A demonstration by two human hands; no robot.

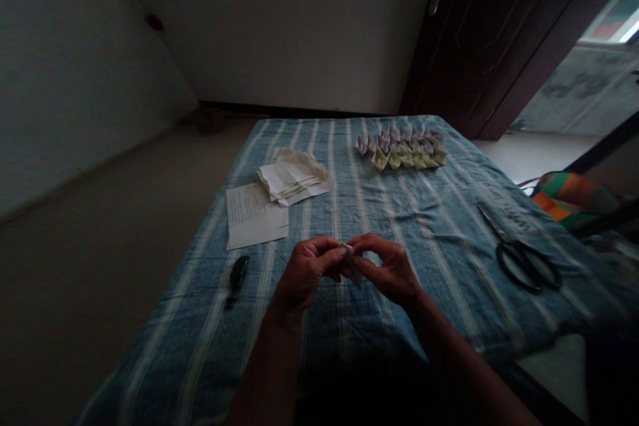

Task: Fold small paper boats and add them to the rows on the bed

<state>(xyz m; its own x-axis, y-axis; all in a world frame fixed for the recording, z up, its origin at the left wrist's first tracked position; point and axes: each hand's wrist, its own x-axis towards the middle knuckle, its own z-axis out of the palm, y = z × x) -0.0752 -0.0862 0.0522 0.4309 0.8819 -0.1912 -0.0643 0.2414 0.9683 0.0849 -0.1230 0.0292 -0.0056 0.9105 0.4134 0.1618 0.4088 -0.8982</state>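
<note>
Between my two hands is a small folded piece of paper (355, 275), pale grey in this dim light. My left hand (312, 269) pinches it from the left with thumb and fingers. From the right, the fingertips of my right hand (387, 268) close on its upper part. Both hands are held above the near half of the cloth-covered table. Fingers hide most of the paper's shape. At the far right of the table stand rows of folded paper pieces (407, 158), pale purple behind and yellowish in front.
Left of centre lie a stack of crumpled paper sheets (294, 176) and a printed sheet (257, 216). A small black object (237, 276) rests near the left edge. Black-handled scissors (526, 263) lie at the right. Striped blue cloth (344, 213) covers the table.
</note>
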